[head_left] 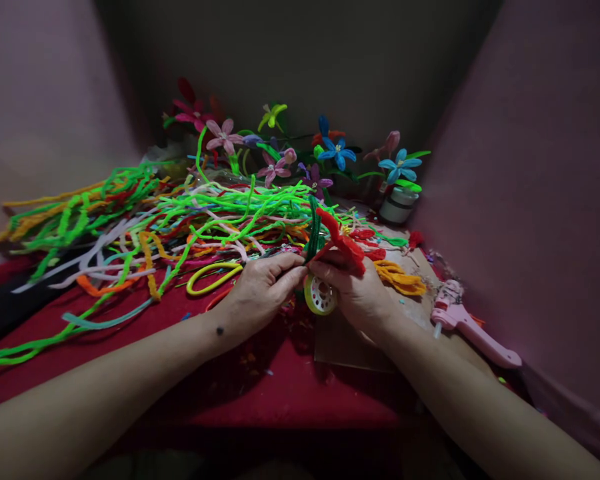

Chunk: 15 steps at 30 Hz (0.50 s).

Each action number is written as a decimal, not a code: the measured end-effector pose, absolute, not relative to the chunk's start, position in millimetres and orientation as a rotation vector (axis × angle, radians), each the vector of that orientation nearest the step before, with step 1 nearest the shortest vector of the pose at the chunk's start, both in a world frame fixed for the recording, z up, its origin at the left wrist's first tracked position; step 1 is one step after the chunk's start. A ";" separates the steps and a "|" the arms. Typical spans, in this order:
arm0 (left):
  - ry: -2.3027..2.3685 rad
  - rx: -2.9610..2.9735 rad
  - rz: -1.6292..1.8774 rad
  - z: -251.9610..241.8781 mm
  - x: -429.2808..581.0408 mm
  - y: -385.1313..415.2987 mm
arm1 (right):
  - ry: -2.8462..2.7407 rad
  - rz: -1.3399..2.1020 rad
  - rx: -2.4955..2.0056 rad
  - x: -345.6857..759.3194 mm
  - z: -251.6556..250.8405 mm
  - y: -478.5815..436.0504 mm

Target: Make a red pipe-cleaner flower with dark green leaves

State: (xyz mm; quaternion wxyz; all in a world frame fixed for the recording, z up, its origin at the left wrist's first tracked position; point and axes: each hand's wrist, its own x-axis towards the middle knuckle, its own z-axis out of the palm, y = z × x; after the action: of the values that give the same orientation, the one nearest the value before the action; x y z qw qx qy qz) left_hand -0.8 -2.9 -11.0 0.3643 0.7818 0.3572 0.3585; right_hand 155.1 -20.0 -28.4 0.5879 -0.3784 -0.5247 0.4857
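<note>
My left hand (260, 293) is closed in a pinch at the base of a dark green pipe-cleaner stem (313, 230) that stands up between both hands. My right hand (355, 290) is closed around the same piece, gripping a red pipe-cleaner flower (345, 243) that sits against the stem. A roll of green tape (320, 297) hangs just under my right fingers, touching them. Both hands meet over a red cloth (280, 387) near the table's middle.
A big heap of coloured pipe cleaners (155, 220) covers the left and centre. Finished flowers (337, 152) stand at the back by a small jar (397, 205). Orange pieces (400, 277) and a pink glue gun (467, 327) lie right, on cardboard (340, 343).
</note>
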 end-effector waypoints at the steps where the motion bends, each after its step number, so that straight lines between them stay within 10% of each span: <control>1: 0.922 2.015 0.946 -11.5 -0.5 -2.9 | -1.217 1.147 -0.881 153.7 -27.6 -20.3; 15: 0.949 2.118 1.123 -14.0 -0.7 1.9 | -1.278 1.091 -0.888 147.1 -19.1 -27.7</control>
State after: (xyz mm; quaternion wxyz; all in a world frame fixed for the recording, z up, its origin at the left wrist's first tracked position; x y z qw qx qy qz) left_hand -0.7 1.9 -14.0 0.2778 0.7892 0.3536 0.4183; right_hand 147.1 -27.7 -19.1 0.5817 -0.3801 -0.5469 0.4670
